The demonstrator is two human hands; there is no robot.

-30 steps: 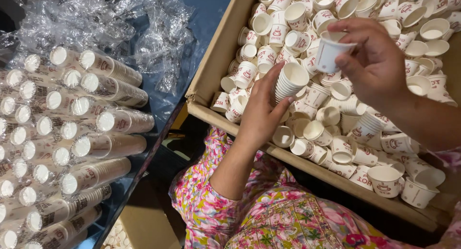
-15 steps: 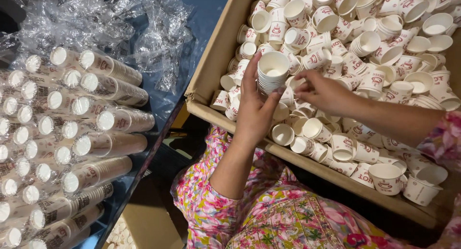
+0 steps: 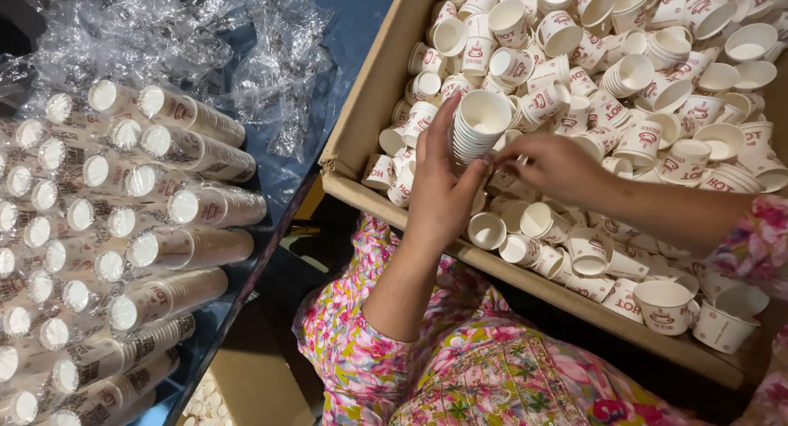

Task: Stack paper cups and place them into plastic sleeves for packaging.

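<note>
cardboard box (image 3: 361, 139) — loose paper cups (image 3: 574, 81) heaped inside.

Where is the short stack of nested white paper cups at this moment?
In the head view, the short stack of nested white paper cups is in the left hand, above the cardboard box of loose cups, beside the right hand.

A small packing workplace, it seems: a big cardboard box (image 3: 369, 106) heaped with loose paper cups (image 3: 624, 106) sits beside rows of cup stacks sealed in plastic sleeves (image 3: 123, 254).

Two hands (image 3: 443, 188), one cardboard box (image 3: 369, 114) of too many loose paper cups (image 3: 665, 303) to count.
</note>
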